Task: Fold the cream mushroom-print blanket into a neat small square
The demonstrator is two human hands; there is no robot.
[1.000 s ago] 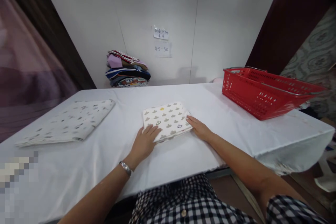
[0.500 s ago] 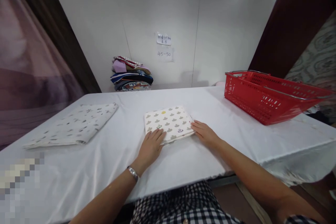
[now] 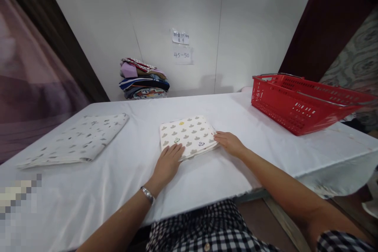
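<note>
A folded white cloth (image 3: 189, 132) printed with small grey cloud-like shapes and a few coloured ones lies flat on the white-covered table (image 3: 212, 185) in front of me. My left hand (image 3: 169, 159) rests on its near left corner, fingers stretched out flat. At the right edge of the same cloth, my right hand (image 3: 229, 142) touches the side with its fingers extended. Neither hand grips the fabric. Further left lies another folded white cloth (image 3: 79, 138) with scattered grey marks, apart from both hands.
A red plastic basket (image 3: 298, 106) with metal handles stands at the right of the table. Against the back wall is a stack of folded fabrics (image 3: 144, 80), with paper notes (image 3: 181, 53) stuck above to its right. A curtain (image 3: 32, 75) hangs at the left.
The view has shifted slightly. Both hands stay at the near left corner and right edge of the folded cloth, which looks the same.
</note>
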